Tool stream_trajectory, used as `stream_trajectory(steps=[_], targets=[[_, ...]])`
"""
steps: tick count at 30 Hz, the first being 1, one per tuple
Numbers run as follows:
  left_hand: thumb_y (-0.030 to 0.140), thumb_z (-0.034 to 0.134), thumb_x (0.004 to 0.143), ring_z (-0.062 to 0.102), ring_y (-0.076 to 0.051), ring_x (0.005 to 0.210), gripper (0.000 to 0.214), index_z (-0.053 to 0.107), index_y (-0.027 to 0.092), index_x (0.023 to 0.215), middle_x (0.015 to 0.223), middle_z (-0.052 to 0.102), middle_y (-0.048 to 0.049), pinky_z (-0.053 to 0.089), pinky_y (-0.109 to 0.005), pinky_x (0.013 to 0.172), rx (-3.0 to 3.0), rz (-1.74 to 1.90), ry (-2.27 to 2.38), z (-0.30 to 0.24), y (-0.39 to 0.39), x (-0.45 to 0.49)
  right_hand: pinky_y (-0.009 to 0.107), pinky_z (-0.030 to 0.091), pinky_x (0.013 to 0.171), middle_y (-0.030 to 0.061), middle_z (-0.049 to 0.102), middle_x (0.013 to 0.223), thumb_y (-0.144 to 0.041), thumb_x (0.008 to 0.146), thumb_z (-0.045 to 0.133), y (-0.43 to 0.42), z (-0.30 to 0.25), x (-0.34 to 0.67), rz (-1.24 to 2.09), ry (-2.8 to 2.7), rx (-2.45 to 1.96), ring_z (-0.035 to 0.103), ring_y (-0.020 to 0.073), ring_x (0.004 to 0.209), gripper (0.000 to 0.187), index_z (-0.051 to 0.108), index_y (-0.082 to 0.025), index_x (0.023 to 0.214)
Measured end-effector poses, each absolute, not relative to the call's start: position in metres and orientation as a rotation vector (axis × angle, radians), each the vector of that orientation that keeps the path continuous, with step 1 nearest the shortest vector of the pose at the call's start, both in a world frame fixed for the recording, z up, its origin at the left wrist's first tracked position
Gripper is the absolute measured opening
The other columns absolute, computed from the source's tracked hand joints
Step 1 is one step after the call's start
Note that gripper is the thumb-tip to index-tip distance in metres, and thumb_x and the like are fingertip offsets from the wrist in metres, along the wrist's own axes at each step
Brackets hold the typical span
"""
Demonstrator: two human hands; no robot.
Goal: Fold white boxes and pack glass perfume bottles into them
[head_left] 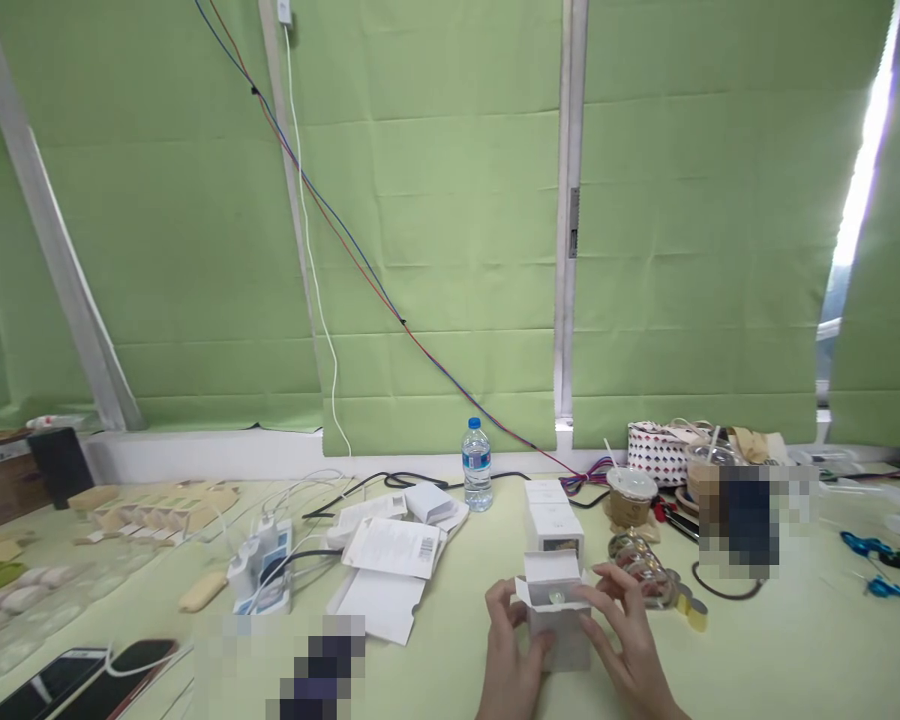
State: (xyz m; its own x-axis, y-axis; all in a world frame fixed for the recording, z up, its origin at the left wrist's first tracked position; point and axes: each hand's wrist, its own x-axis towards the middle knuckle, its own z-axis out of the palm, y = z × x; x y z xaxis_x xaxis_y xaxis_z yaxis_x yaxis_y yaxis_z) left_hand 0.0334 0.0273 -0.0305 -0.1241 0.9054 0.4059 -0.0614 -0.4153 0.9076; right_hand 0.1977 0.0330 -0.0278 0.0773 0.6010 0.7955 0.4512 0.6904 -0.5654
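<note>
A small white cardboard box stands upright near the table's front edge, its top lid raised at the back. Down in its opening shows a small pale round item, too small to name. My left hand is closed round the box's left side, thumb on the front face. On the right, the thumb and fingers of my right hand pinch the box by its upper right edge and side flap. Directly behind it are more white boxes in a row, the nearest with a dark picture on its end.
A water bottle stands at the back. Flattened white cartons and a power strip lie left. To the right are glass jars, a lidded cup and blue scissors. Phones lie front left.
</note>
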Motion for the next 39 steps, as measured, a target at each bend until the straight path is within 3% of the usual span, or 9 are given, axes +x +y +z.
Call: stream_trajectory(steps=[4, 10, 13, 15, 21, 27, 31, 36, 39], targets=[[0.016, 0.057, 0.079, 0.06, -0.022, 0.102, 0.043, 0.039, 0.021, 0.118, 0.13, 0.052, -0.0124, 0.045, -0.04, 0.091, 1.573, 1.554, 0.987, -0.042, 0.029, 0.028, 0.039, 0.039, 0.089, 0.0072, 0.05, 0.111, -0.037, 0.093, 0.047, 0.033, -0.022, 0.201, 0.267, -1.515, -0.969, 0.049, 0.0276, 0.106, 0.019, 0.063, -0.027, 0.092], [0.018, 0.046, 0.089, 0.055, -0.022, 0.111, 0.023, 0.046, 0.022, 0.112, 0.136, 0.043, -0.0134, 0.045, -0.041, 0.094, 1.88, 1.479, 1.022, -0.045, 0.027, 0.021, 0.032, 0.042, 0.08, 0.0033, 0.05, 0.093, -0.039, 0.089, 0.054, 0.036, -0.015, 0.198, 0.481, -1.421, -0.956, 0.052, 0.0225, 0.093, 0.024, 0.05, -0.023, 0.072], [0.017, 0.046, 0.088, 0.057, -0.022, 0.106, 0.025, 0.05, 0.022, 0.112, 0.129, 0.047, -0.0122, 0.046, -0.04, 0.09, 1.917, 1.42, 1.107, -0.04, 0.026, 0.021, 0.025, 0.043, 0.061, 0.0006, 0.05, 0.089, -0.043, 0.086, 0.057, 0.036, -0.015, 0.192, 0.698, -1.282, -0.93, 0.051, 0.0163, 0.071, 0.019, 0.049, -0.025, 0.086], [0.016, 0.046, 0.087, 0.058, -0.022, 0.101, 0.028, 0.054, 0.023, 0.112, 0.124, 0.049, -0.0109, 0.048, -0.039, 0.087, 1.934, 1.359, 1.147, -0.036, 0.025, 0.022, 0.023, 0.044, 0.057, -0.0001, 0.051, 0.092, -0.044, 0.085, 0.059, 0.036, -0.016, 0.19, 0.805, -1.214, -0.914, 0.049, 0.0135, 0.064, 0.025, 0.048, -0.026, 0.098], [0.011, 0.042, 0.086, 0.054, -0.023, 0.112, 0.043, 0.054, 0.027, 0.125, 0.126, 0.046, -0.0091, 0.046, -0.038, 0.093, 1.955, 1.3, 1.132, -0.025, 0.023, 0.021, 0.028, 0.052, 0.069, 0.0043, 0.053, 0.109, -0.046, 0.082, 0.063, 0.031, -0.014, 0.191, 0.958, -1.109, -0.832, 0.06, 0.0198, 0.085, 0.037, 0.047, -0.027, 0.109], [0.013, 0.047, 0.085, 0.055, -0.024, 0.109, 0.039, 0.058, 0.028, 0.12, 0.117, 0.051, -0.0075, 0.046, -0.038, 0.093, 1.94, 1.297, 1.077, -0.015, 0.021, 0.019, 0.027, 0.048, 0.062, 0.0024, 0.06, 0.088, -0.042, 0.085, 0.059, 0.031, -0.015, 0.198, 0.894, -1.171, -0.754, 0.058, 0.0175, 0.072, 0.027, 0.052, -0.024, 0.105], [0.015, 0.049, 0.085, 0.055, -0.025, 0.108, 0.037, 0.06, 0.028, 0.118, 0.115, 0.052, -0.0077, 0.046, -0.039, 0.093, 1.917, 1.299, 1.089, -0.014, 0.021, 0.019, 0.029, 0.047, 0.061, 0.0051, 0.063, 0.088, -0.041, 0.088, 0.054, 0.032, -0.014, 0.204, 0.783, -1.243, -0.743, 0.056, 0.0174, 0.066, 0.024, 0.059, -0.022, 0.103], [0.019, 0.048, 0.087, 0.056, -0.025, 0.107, 0.035, 0.058, 0.027, 0.119, 0.116, 0.052, -0.0081, 0.046, -0.04, 0.093, 1.923, 1.3, 1.085, -0.014, 0.022, 0.018, 0.036, 0.049, 0.081, 0.0082, 0.062, 0.104, -0.038, 0.09, 0.05, 0.032, -0.011, 0.207, 0.615, -1.466, -0.829, 0.059, 0.0266, 0.099, 0.024, 0.07, -0.025, 0.091], [0.022, 0.047, 0.089, 0.056, -0.025, 0.106, 0.033, 0.057, 0.026, 0.119, 0.115, 0.052, -0.0088, 0.046, -0.04, 0.092, 1.908, 1.306, 1.07, -0.018, 0.022, 0.019, 0.039, 0.048, 0.087, 0.0082, 0.062, 0.105, -0.037, 0.092, 0.046, 0.032, -0.012, 0.208, 0.534, -1.534, -0.835, 0.059, 0.0272, 0.104, 0.027, 0.072, -0.027, 0.094]])
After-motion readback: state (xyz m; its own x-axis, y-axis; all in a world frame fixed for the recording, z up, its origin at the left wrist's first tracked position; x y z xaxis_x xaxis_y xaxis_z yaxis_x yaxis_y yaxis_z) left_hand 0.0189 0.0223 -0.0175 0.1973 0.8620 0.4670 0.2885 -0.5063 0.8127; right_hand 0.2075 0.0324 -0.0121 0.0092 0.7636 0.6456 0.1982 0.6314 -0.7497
